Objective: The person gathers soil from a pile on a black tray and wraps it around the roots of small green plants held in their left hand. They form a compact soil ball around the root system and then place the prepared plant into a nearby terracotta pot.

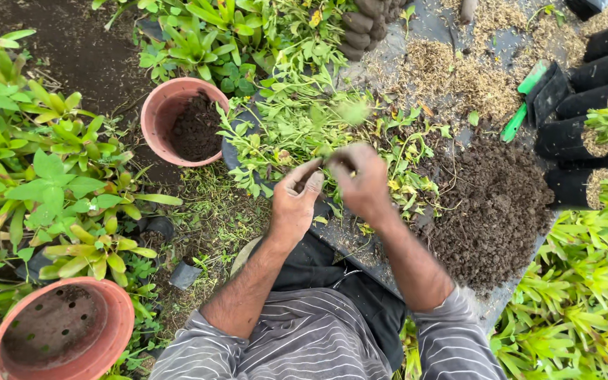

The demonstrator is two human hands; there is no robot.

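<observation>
My left hand [295, 198] and my right hand [362, 181] meet in the middle, above a heap of cut green stems [297, 127] on a black plastic sheet [332, 236]. Both hands pinch one thin leafy cutting [350, 116] that rises blurred from between the fingertips. Soil smears the fingers. The cutting's lower end is hidden inside my fingers. A mound of dark soil [490, 211] lies to the right of my right hand.
A terracotta pot [150, 119] half full of soil sits upper left; an empty one [117, 331] with drainage holes sits bottom left. Black nursery bags [571, 137] filled with husk stand at the right, with a green-handled tool [522, 105]. Leafy plants surround the spot.
</observation>
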